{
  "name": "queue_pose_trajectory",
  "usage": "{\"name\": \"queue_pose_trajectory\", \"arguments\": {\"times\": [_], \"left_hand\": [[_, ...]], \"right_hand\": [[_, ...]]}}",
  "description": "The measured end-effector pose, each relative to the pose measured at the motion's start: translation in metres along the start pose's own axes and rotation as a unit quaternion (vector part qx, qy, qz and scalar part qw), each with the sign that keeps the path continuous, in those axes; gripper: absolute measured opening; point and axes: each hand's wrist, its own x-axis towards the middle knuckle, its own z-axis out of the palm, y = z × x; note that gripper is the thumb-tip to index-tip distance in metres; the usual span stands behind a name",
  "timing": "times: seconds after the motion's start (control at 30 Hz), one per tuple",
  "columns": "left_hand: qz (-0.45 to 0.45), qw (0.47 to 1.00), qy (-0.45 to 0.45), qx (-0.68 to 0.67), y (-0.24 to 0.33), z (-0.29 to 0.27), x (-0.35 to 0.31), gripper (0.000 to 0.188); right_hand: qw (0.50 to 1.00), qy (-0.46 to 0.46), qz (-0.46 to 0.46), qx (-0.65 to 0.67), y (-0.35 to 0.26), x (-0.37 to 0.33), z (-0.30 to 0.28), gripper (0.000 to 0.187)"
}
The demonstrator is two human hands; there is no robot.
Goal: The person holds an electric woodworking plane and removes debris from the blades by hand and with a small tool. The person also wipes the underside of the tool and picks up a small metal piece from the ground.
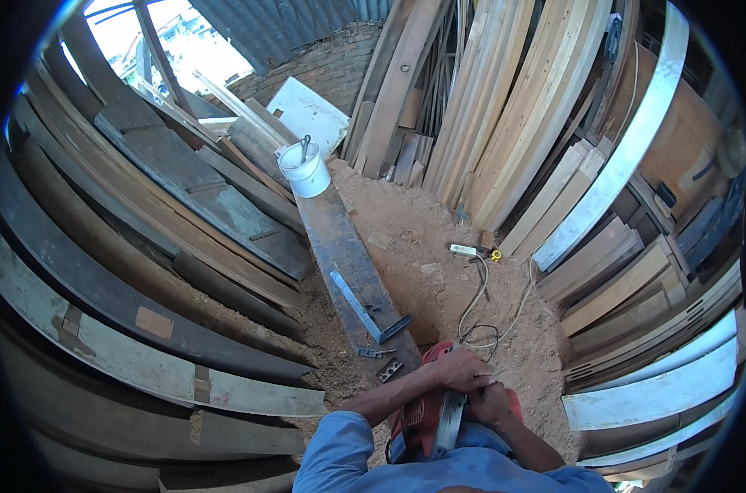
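A red power tool (418, 419), by its look an electric planer, lies in my lap with its flat metal sole (448, 423) turned up. My left hand (463, 370) reaches over its far end, fingers curled in a pinch. Close against it, my right hand (492, 403) is closed at the tool's right side. The fingertips meet; whatever small thing is between them is hidden. Ahead of the planer, a metal try square (356, 304) lies on a worn plank bench (319, 226). Near the square are a small grey metal piece (374, 352) and a metal part with holes (389, 370).
A white bucket (305, 174) with a tool in it stands at the bench's far end. Wood shavings cover the floor (406, 246). A pale cord (473, 300) runs from a white power strip (463, 249) beside a yellow tape measure (496, 255). Boards (504, 107) line both sides.
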Motion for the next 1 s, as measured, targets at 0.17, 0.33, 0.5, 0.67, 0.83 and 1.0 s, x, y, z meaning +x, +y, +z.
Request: {"name": "queue_pose_trajectory", "arguments": {"times": [0.17,0.33,0.5,0.67,0.83,1.0], "left_hand": [[0.016,1.000,0.007,-0.019,0.001,-0.006,0.006,0.028],[0.012,1.000,0.003,-0.018,0.000,-0.010,0.007,0.029],[0.028,0.999,0.019,-0.027,-0.002,-0.014,0.002,0.029],[0.081,0.994,0.021,-0.065,-0.010,-0.005,0.000,0.030],[0.039,0.985,0.077,-0.151,0.000,-0.010,0.004,0.029],[-0.015,0.965,0.262,-0.009,-0.031,0.007,0.000,0.008]], "right_hand": [[0.995,-0.034,0.066,0.061,-0.007,0.005,-0.010,0.017],[0.997,-0.062,0.053,0.015,-0.021,0.010,-0.023,0.017],[0.983,-0.141,0.114,0.001,-0.035,0.020,-0.030,0.018],[0.964,-0.203,-0.059,-0.159,0.026,0.041,-0.036,0.022],[0.946,-0.202,-0.144,-0.208,-0.014,0.041,-0.050,0.024],[0.934,-0.211,-0.114,-0.265,-0.047,0.032,-0.049,0.022]]}}
